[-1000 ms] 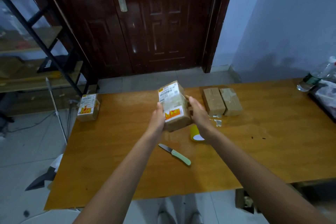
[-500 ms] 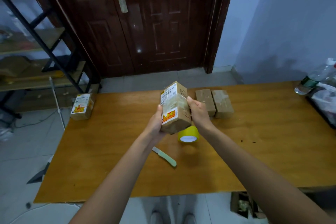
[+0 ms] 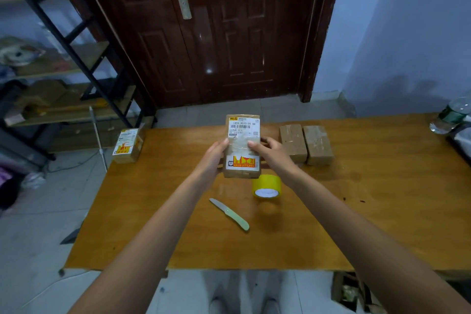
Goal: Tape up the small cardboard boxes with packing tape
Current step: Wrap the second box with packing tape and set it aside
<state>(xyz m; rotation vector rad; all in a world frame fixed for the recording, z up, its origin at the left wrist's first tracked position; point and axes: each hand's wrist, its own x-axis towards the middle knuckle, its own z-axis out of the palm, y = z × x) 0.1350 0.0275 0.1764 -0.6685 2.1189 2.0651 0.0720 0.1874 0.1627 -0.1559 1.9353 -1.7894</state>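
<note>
box [image 3: 242, 146] turned label-up since earlier — left hand [image 3: 213, 158] | right hand [image 3: 274, 154] — both grip it

**One head-worn view, looking forward and down**

We have a single wide-angle camera, worn on the head, tilted down over the orange-brown wooden table [image 3: 382, 224]. It faces the dark brown panelled door [image 3: 229, 33] across the room. Our own forearms reach in from the bottom edge, close to the lens; straight lines bend near the edges.
</note>
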